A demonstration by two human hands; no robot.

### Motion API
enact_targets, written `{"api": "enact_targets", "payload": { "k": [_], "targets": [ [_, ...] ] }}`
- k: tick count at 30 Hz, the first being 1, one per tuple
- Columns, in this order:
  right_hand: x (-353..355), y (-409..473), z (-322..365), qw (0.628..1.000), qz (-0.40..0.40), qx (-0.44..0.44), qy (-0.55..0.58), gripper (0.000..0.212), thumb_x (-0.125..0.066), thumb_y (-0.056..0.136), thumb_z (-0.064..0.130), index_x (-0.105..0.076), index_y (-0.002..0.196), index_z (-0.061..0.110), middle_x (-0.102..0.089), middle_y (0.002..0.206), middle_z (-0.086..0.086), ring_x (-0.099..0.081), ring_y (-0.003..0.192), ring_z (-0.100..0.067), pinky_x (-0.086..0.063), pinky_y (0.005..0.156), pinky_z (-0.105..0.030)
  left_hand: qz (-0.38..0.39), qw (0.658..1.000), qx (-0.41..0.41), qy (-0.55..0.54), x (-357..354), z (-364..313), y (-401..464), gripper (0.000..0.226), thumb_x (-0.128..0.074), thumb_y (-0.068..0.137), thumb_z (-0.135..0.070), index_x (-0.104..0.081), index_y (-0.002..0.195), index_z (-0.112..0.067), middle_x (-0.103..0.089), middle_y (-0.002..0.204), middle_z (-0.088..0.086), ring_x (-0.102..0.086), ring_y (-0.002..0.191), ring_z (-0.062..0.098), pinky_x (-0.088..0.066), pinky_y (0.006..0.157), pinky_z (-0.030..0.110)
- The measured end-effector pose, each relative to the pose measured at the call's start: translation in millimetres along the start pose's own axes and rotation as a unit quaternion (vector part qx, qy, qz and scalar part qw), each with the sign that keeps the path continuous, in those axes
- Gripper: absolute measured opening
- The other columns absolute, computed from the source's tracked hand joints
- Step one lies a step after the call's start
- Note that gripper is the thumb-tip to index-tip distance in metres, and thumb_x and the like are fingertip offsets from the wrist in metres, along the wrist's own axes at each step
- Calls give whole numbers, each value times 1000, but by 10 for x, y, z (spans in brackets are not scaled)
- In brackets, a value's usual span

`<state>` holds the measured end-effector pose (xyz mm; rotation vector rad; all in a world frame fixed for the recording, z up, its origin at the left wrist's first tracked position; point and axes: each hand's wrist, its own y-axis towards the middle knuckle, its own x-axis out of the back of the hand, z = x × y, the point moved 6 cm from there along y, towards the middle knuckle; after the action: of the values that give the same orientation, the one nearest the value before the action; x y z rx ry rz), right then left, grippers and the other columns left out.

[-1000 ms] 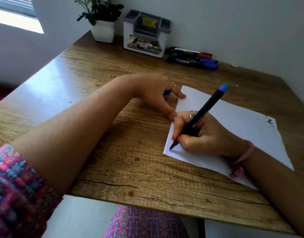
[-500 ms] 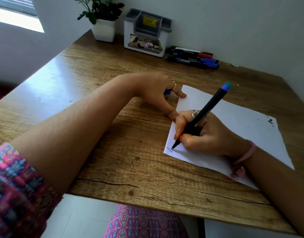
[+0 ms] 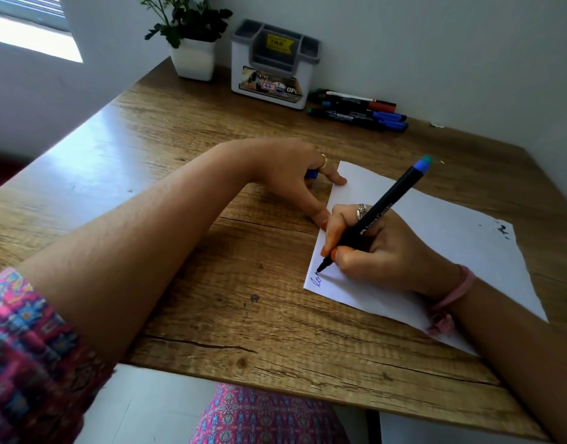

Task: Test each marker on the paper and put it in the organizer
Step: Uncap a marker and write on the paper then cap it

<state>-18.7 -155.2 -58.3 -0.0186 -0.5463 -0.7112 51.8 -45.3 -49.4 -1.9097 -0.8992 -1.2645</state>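
- Right hand (image 3: 384, 251): fingers pinch a black marker (image 3: 376, 216) low on the barrel, in a writing grip. Tip down, touching the paper (image 3: 442, 225) near its near-left corner; blue-capped rear end tilted up and away to the right.
- Blue scribble (image 3: 317, 280) visible on the paper just left of the tip, close to the corner.
- Paper lies flat on the wooden surface (image 3: 166, 129), skewed to its edges. Dark ink marks (image 3: 503, 229) at the far-right corner.
- Left hand (image 3: 288, 174): rests on the surface at the paper's left edge. One fingertip lies on the far-left corner, another touches the left edge beside the right hand. Remaining fingers curled around a small blue cap (image 3: 311, 173), only partly visible.
- Ring on a finger of each hand; pink band (image 3: 455, 293) at the right wrist.
- Organizer (image 3: 272, 65): white body, grey compartment tops, yellow sticker, standing at the far edge against the wall. Contents of the compartments cannot be seen.
- Loose markers (image 3: 359, 110) lie in a group on the surface just right of the organizer; red and blue caps visible.
- Potted plant (image 3: 192, 43) in a white pot just left of the organizer.
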Motion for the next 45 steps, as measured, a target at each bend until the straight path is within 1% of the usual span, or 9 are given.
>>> {"api": "enact_targets", "payload": {
  "k": [6,12,14,19,27,34,38,42,45],
  "targets": [
    [11,7,-1,1000,-4,-3,-1,11,-56,69,18,-62,72,10,-57,66,-9,-53,63,-29,-46,57,-43,-2,1000,3,3,6,-4,-7,73,-65,73,-59,-37,138,-42,-31,79,-23,-36,69,-1,-28,61,20],
    [10,3,8,1000,4,-9,-4,10,-56,68,18,-61,71,10,-59,65,-2,-55,62,-21,-47,58,-37,4,1000,0,6,-9,11,-4,77,-64,68,-65,-37,137,-45,-33,83,-23,-41,75,5,-31,65,23],
    [10,8,7,1000,0,-10,-5,10,-56,68,19,-61,71,11,-58,65,5,-54,61,-10,-46,58,-28,6,1000,3,6,-5,9,-9,78,-65,68,-64,-37,138,-44,-33,83,-22,-40,82,6,-31,71,25],
    [2,6,11,1000,2,-14,0,11,-55,68,18,-61,71,10,-60,65,9,-54,63,-5,-45,59,-19,0,1000,4,6,10,-6,-13,76,-65,70,-61,-37,138,-42,-31,79,-22,-36,69,0,-27,60,19],
    [-3,16,16,1000,-5,-9,-3,13,-54,69,18,-61,72,7,-54,65,8,-50,61,-3,-41,58,-16,6,1000,3,7,5,-15,-10,76,-65,71,-61,-36,139,-42,-31,80,-23,-36,70,0,-27,60,18],
    [-3,17,13,1000,0,-11,-10,14,-55,69,20,-61,72,9,-55,64,0,-51,62,-8,-43,57,-23,13,1000,5,2,1,-15,-14,74,-65,72,-60,-37,138,-42,-29,79,-24,-35,69,0,-27,61,20],
    [8,20,30,1000,-1,5,31,11,-54,70,14,-59,73,4,-54,63,6,-50,57,-3,-41,55,-16,8,1000,5,-1,16,-26,-26,76,-66,71,-59,-37,138,-40,-31,76,-21,-35,67,1,-26,59,18],
    [180,53,64,984,-78,11,159,8,-51,72,10,-53,77,4,-54,53,6,-40,42,-5,-36,41,-17,-5,999,17,-40,18,7,-22,53,-71,65,-58,-41,108,-46,-33,78,-22,-36,68,1,-27,57,17],
    [385,60,46,966,-182,1,184,9,-54,71,17,-53,79,13,-50,52,7,-39,43,-7,-35,40,-18,-15,997,17,-80,9,36,-13,73,-71,65,-60,-39,127,-40,-38,81,-23,-41,72,1,-30,60,17]
  ]
}}
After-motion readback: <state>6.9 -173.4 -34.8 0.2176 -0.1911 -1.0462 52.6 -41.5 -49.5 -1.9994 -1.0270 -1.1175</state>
